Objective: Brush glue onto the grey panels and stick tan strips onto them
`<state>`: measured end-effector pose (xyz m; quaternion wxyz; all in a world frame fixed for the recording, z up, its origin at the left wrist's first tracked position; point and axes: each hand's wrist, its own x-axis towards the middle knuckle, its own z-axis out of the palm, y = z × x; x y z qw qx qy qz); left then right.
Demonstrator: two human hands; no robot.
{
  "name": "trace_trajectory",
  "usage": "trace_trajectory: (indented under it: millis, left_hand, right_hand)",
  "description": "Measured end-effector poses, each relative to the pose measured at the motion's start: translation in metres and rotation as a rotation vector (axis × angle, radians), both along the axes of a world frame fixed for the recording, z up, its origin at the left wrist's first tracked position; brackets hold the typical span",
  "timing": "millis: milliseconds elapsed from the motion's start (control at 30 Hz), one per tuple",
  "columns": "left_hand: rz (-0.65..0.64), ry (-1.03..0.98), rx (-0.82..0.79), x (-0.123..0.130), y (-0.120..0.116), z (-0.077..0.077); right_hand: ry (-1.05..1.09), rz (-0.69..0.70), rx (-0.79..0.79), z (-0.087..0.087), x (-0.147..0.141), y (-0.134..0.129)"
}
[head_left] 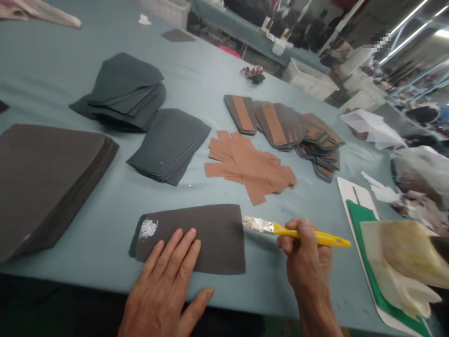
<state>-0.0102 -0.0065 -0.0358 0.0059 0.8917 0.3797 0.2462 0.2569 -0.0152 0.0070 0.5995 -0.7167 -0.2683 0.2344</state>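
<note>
A dark brown panel [220, 238] lies flat near the table's front edge, with a darker edge showing beneath its left end. White smears [148, 228] mark that left end. My left hand [168, 281] rests on the panel, fingers spread and flat. My right hand [307, 257] is closed round the yellow handle of a brush [259, 225], whose bristles are at the panel's right edge; contact there cannot be made out. Behind the panel lies a loose pile of orange-brown strips [250, 164].
Dark green piece stacks [171, 145] [126, 89] and a thick brown stack [49, 178] lie left. Panels bearing orange-brown strips [280, 124] are at the back right. A white board [345, 192] with green sheet and stained cloth [403, 252] lies at right.
</note>
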Motion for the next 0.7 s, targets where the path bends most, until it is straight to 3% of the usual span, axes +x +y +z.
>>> trace_trajectory:
  millis: [233,400,700]
  left_hand:
    - [-0.002,0.041,0.009,-0.001,0.001,0.002]
    - [0.006,0.057,0.009,-0.001,0.0,0.004]
    - [0.003,0.083,-0.016,-0.003,0.0,0.006]
  right_hand:
    - [-0.001,0.111,-0.026,-0.003,-0.012,-0.001]
    - [-0.167,0.167,-0.041,-0.004,-0.018,0.003]
    - [-0.181,0.178,-0.008,0.011,-0.02,0.003]
